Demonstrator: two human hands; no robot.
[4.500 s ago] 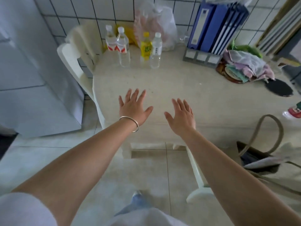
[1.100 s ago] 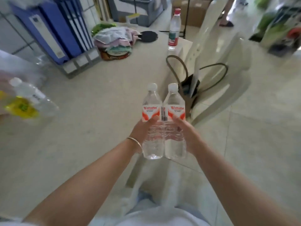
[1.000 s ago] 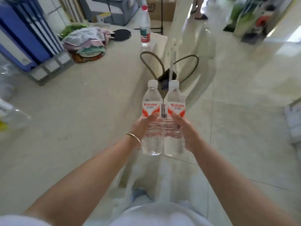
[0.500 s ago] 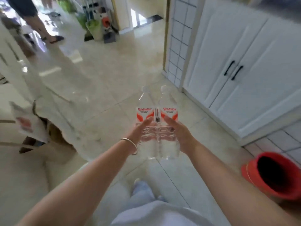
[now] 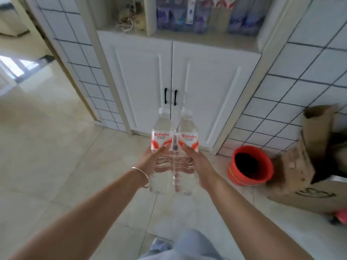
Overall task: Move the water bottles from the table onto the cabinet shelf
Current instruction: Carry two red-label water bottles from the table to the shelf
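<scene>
Before white cabinet doors (image 5: 187, 87), each hand's fingers curl round an upright bottle labelled, seemingly, "Wahaha".

Two clear plastic water bottles with white caps and red-and-white labels, the left bottle (image 5: 161, 147) and the right bottle (image 5: 186, 151), are held upright and side by side, touching, at the centre of the frame. The white cabinet shelf (image 5: 202, 39) is seen at the upper centre, well apart from them.
</scene>
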